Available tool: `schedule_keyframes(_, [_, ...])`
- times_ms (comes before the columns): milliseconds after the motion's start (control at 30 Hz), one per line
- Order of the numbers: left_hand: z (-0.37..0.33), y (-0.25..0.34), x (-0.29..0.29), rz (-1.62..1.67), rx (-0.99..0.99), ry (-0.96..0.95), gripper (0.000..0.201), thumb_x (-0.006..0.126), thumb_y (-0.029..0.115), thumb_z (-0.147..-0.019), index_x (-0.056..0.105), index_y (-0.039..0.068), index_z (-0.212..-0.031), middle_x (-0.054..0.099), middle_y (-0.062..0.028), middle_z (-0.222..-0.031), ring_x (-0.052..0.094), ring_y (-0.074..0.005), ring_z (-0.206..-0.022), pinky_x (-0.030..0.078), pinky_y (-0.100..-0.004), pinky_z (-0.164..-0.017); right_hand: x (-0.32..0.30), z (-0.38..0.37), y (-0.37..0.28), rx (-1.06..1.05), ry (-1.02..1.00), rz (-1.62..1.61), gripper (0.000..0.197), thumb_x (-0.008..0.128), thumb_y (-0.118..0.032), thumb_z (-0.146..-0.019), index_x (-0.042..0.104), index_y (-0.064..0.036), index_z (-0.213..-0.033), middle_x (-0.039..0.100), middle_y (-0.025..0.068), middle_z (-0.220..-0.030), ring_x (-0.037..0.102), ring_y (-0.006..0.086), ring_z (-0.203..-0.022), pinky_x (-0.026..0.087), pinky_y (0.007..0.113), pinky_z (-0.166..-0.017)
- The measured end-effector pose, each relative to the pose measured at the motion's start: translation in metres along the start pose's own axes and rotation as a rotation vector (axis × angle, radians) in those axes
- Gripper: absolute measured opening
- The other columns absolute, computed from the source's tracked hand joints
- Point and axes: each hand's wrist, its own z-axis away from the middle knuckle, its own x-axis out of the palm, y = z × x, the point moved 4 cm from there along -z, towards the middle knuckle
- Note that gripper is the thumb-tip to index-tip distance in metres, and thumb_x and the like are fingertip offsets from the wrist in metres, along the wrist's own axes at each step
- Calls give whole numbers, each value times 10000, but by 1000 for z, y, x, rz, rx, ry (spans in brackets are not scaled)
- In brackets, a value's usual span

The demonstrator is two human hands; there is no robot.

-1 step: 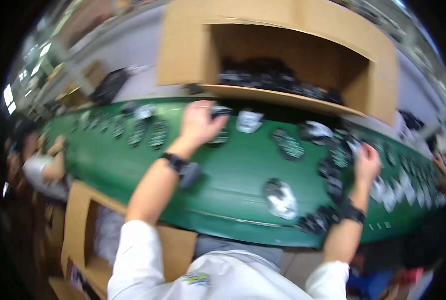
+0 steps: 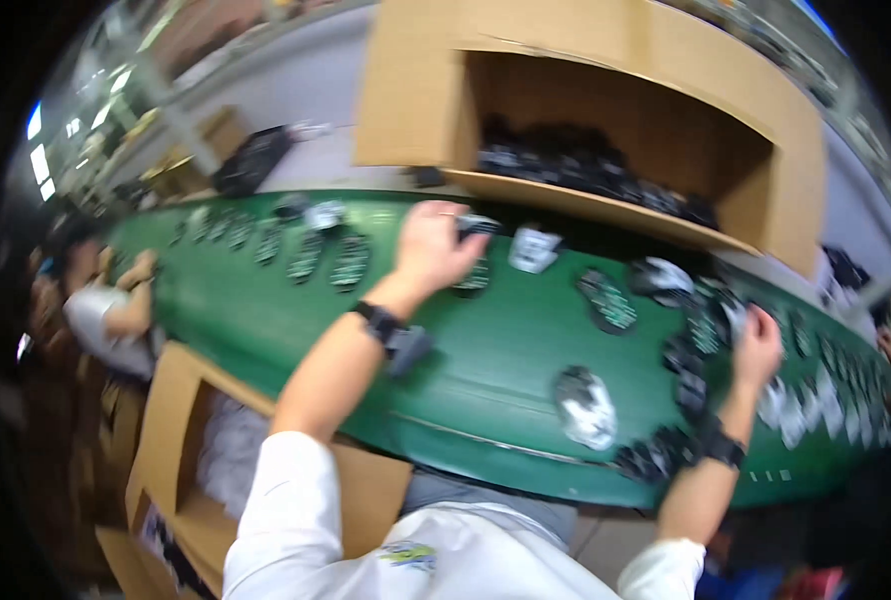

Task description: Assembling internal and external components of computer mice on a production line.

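My left hand (image 2: 432, 248) is at the far middle of the green table, its thumb and fingers closed around a small dark rounded piece (image 2: 480, 226). Just under that piece lies a dark oval part with green on it (image 2: 474, 276). On the right my right hand (image 2: 759, 345) has its fingers drawn together beside a white-and-black piece (image 2: 734, 315); blur hides what they grip. Near that hand are another dark oval part with green (image 2: 703, 332) and a black-and-white rounded shell (image 2: 662, 280). A second such shell (image 2: 586, 407) lies nearer me.
An open cardboard box (image 2: 591, 205) with many dark pieces stands behind the table (image 2: 486, 355). Dark oval parts (image 2: 350, 262) line the far left. Black pieces (image 2: 656, 453) lie at the near edge. Another carton (image 2: 166, 440) stands lower left; a person (image 2: 111, 310) works at left.
The whole view has shifted, so the table, box and both hands appear farther right in the picture. Both hands keep about the same places over the table.
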Motion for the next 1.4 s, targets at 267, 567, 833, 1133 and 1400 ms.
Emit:
schedule_keyframes(267, [-28,-116,-26,-592,-349,-116,378,646,369,-889,730,14,-988,717,-226,-1039,664,-366,-1003,510,-499,-885,-16,23,-60,-179,-12,-134,178,699,-184,-977,761,-34,-1050,756,90,-973,692,171,-888,545,318,-822])
schedule_keyframes(567, [45,-351,-53,-193,-739,-16,410,617,346,-958,670,52,-1238,723,-190,-1130,683,-354,-1053,523,-447,-907,35,45,-117,-333,-44,-321,142,706,-123,-895,746,-13,-975,746,132,-905,721,239,-814,567,346,-745])
schedule_keyframes(833, [47,-99,-51,1515,-810,-10,341,663,215,-981,568,81,-1280,653,-45,-1204,642,-145,-1051,540,-338,-919,8,74,-152,-254,-493,-625,172,742,-116,-918,739,-4,-1048,761,78,-936,703,121,-869,565,291,-806])
schedule_keyframes(1133, [37,189,-36,1377,109,-130,225,710,-42,-872,583,28,-1044,509,-181,-1388,540,-237,-1247,429,-357,-1058,46,117,-182,49,-1102,-1312,789,810,-178,-902,368,-19,-1536,565,148,-1430,608,206,-1237,509,367,-1059])
schedule_keyframes(1400, [27,182,-12,1523,-62,-123,61,637,20,-987,577,23,-973,563,-160,-1355,566,-192,-1193,440,-329,-1030,54,105,-171,152,-934,-1276,624,813,-53,-863,519,64,-1401,651,136,-1275,664,189,-1115,568,349,-953])
